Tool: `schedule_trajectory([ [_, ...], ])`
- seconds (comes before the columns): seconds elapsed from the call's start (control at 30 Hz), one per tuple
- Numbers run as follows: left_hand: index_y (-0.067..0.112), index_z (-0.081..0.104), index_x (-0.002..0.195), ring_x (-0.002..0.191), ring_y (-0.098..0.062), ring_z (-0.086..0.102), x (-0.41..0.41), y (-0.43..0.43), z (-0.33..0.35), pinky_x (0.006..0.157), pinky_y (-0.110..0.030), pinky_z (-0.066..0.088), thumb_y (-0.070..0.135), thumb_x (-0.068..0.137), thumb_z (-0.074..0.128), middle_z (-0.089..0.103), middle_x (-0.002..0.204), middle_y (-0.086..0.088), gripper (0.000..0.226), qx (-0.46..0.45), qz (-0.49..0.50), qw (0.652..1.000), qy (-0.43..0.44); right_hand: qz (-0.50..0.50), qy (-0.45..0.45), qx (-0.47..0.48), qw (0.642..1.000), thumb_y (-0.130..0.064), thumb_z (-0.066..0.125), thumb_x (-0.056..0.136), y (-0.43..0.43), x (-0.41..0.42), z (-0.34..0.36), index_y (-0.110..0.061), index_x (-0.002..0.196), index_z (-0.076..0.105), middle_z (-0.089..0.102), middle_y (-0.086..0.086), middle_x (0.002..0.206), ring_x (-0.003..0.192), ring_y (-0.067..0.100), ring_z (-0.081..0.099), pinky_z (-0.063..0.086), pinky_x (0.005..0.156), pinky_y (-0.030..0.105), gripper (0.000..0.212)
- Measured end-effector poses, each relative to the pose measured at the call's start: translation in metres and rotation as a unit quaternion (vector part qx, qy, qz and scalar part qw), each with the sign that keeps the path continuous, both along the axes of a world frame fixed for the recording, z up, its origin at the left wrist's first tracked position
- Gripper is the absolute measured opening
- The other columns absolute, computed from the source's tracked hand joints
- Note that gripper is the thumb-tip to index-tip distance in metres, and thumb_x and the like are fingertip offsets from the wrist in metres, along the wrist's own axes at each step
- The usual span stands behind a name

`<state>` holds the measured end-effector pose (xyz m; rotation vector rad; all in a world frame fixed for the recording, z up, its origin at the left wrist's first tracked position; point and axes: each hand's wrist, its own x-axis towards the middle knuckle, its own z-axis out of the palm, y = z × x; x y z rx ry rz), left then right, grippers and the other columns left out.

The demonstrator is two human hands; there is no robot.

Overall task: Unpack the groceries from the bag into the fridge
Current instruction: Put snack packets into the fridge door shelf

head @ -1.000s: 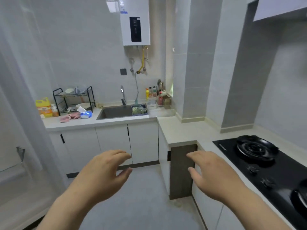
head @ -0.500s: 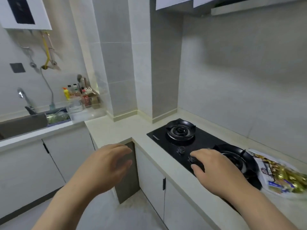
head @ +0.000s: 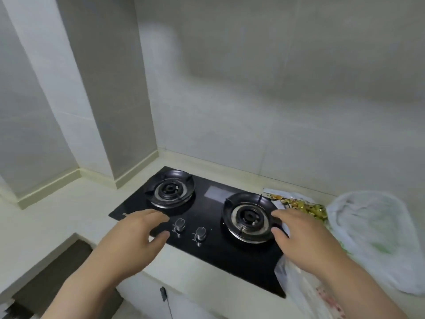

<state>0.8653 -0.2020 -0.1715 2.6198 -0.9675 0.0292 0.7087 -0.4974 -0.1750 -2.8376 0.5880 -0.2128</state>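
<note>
I see the bag (head: 372, 236) lying off to my right, nearest my right hand (head: 305, 240). It and my left hand (head: 135, 236) hover loose-fingered, empty.

- A two-burner hob (head: 213, 203) sits in the worktop (head: 69, 215), near the back wall, with two knobs (head: 180, 225) side by side at its front edge.
- Right of the hob, on the worktop, a packet (head: 301, 204) lies at the back — a bag (head: 372, 238) to its right, a second bag (head: 296, 293) in front.

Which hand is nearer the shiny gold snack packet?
Right. The right hand hovers beside the shiny gold snack packet; left hand is at the black hob's opposite end.
</note>
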Motion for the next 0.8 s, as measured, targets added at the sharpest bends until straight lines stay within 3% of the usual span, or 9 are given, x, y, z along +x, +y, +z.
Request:
schedule_trajectory([
  [0.1, 0.032, 0.062, 0.122, 0.109, -0.001, 0.054, 0.024, -0.039, -0.012, 0.082, -0.011, 0.039, 0.037, 0.093, 0.057, 0.059, 0.116, 0.022, 0.03, -0.008, -0.052, 0.998, 0.024, -0.062, 0.01, 0.004, 0.998, -0.038, 0.048, 0.097, -0.025, -0.009, -0.007, -0.033, 0.14, 0.049, 0.051, -0.015, 0.14, 0.128, 0.01, 0.046, 0.039, 0.1, 0.024, 0.043],
  [0.17, 0.03, 0.061, 0.126, 0.111, -0.001, 0.053, 0.033, -0.066, -0.019, 0.087, -0.015, 0.041, 0.038, 0.093, 0.057, 0.058, 0.121, 0.023, 0.034, -0.009, -0.089, 0.996, 0.031, -0.103, 0.017, -0.001, 0.995, -0.038, 0.048, 0.097, -0.04, -0.02, -0.011, -0.033, 0.139, 0.05, 0.051, -0.015, 0.139, 0.127, 0.01, 0.047, 0.039, 0.099, 0.024, 0.043],
  [0.3, 0.032, 0.058, 0.13, 0.111, 0.002, 0.051, 0.036, -0.122, -0.029, 0.085, -0.009, 0.033, 0.038, 0.094, 0.056, 0.054, 0.127, 0.024, 0.036, -0.021, -0.158, 0.986, 0.048, -0.167, 0.039, -0.006, 0.985, -0.038, 0.052, 0.095, -0.069, -0.044, -0.018, -0.033, 0.137, 0.052, 0.056, -0.013, 0.136, 0.125, 0.013, 0.05, 0.04, 0.102, 0.028, 0.042],
  [0.4, 0.033, 0.058, 0.128, 0.115, 0.002, 0.051, 0.032, -0.16, -0.037, 0.091, -0.011, 0.037, 0.039, 0.094, 0.055, 0.055, 0.125, 0.024, 0.035, -0.021, -0.198, 0.978, 0.063, -0.201, 0.044, 0.002, 0.979, -0.04, 0.052, 0.095, -0.089, -0.06, -0.026, -0.032, 0.139, 0.05, 0.053, -0.013, 0.139, 0.129, 0.011, 0.047, 0.035, 0.104, 0.025, 0.045],
  [0.63, 0.033, 0.059, 0.128, 0.096, 0.003, 0.05, 0.009, -0.228, -0.053, 0.077, -0.006, 0.036, 0.038, 0.094, 0.055, 0.056, 0.122, 0.023, 0.035, -0.008, -0.247, 0.965, 0.092, -0.213, 0.055, 0.044, 0.975, -0.042, 0.047, 0.098, -0.138, -0.072, -0.042, -0.033, 0.142, 0.045, 0.05, -0.014, 0.142, 0.131, 0.008, 0.044, 0.034, 0.104, 0.023, 0.045],
  [0.8, 0.033, 0.062, 0.121, 0.104, 0.001, 0.056, 0.003, -0.271, -0.056, 0.087, -0.014, 0.044, 0.037, 0.093, 0.056, 0.059, 0.116, 0.021, 0.029, 0.002, -0.221, 0.969, 0.112, -0.185, 0.042, 0.075, 0.979, -0.041, 0.048, 0.098, -0.184, -0.06, -0.053, -0.032, 0.14, 0.048, 0.053, -0.012, 0.14, 0.129, 0.008, 0.047, 0.038, 0.101, 0.023, 0.044],
])
